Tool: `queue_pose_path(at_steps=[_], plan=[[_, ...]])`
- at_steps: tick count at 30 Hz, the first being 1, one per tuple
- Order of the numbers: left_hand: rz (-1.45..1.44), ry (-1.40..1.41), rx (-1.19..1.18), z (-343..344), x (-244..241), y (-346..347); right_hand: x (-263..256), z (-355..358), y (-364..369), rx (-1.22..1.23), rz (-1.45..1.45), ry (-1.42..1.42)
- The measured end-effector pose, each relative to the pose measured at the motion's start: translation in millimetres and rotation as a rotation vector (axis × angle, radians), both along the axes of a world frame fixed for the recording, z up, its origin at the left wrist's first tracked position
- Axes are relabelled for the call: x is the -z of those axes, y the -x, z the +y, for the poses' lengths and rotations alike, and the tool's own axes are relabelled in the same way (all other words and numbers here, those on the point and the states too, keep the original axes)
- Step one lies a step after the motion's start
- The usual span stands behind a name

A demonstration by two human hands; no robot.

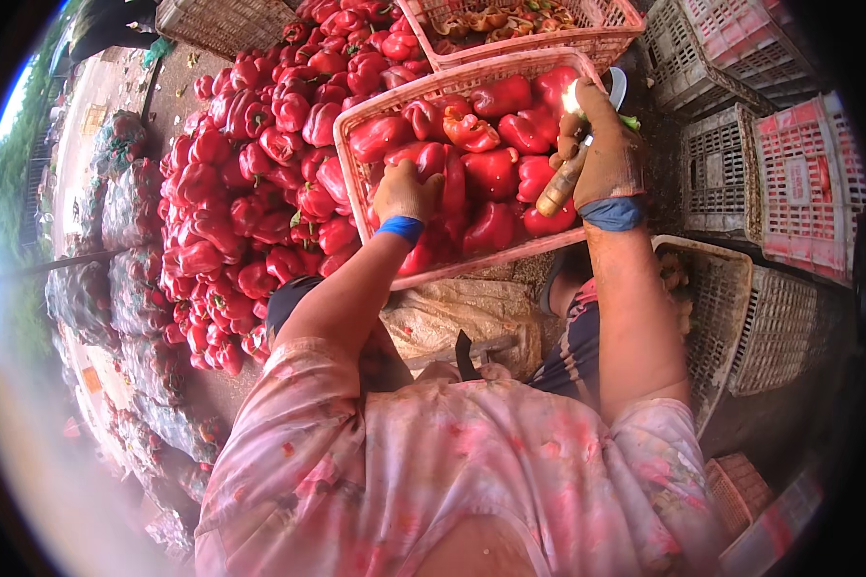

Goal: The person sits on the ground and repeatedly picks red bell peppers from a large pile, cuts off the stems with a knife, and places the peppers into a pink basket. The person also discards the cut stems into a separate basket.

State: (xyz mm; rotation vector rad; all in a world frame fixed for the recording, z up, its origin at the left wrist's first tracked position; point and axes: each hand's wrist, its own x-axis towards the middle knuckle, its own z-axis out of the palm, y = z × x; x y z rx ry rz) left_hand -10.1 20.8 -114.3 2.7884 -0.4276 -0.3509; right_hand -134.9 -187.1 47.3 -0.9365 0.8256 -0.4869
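My left hand [406, 193], in a tan glove with a blue wristband, grips a red bell pepper [431, 160] over the left part of a pink plastic crate [469, 268]. The fingers hide part of that pepper. Under and around it, the crate holds several more red bell peppers [492, 173]. At the crate's right end, my right hand [608, 148], gloved the same way, is closed around a knife's wooden handle [561, 184]. The pale curved blade [618, 88] shows beyond the knuckles. A whitish pepper core [570, 97] sticks out by the thumb, and a green stem [629, 122] shows past the fingers.
A large heap of red bell peppers [260, 180] lies left of the crate. Behind it stands a second pink crate [534, 45] with pepper scraps. Stacked plastic crates [722, 173] line the right side. Filled mesh sacks [133, 205] stand at far left. A person [112, 29] is at top left.
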Motion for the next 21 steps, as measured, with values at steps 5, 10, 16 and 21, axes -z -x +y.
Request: queue_pose_path(at_steps=[5, 10, 16, 21], plan=[[-0.064, 0.000, -0.010, -9, 17, -6, -8, -1, 2, 0.011, 0.044, 0.123], [0.196, -0.091, 0.072, -5, -22, -33, -3, -32, 52, 0.104, 0.307, 0.389], [0.152, 0.362, 0.069, 72, -136, -116, 72, -123, 211, 0.149, 0.755, 0.459], [-0.008, 0.505, -0.412, 266, -134, -142, 109, -118, 286, 0.042, 1.168, 0.645]])
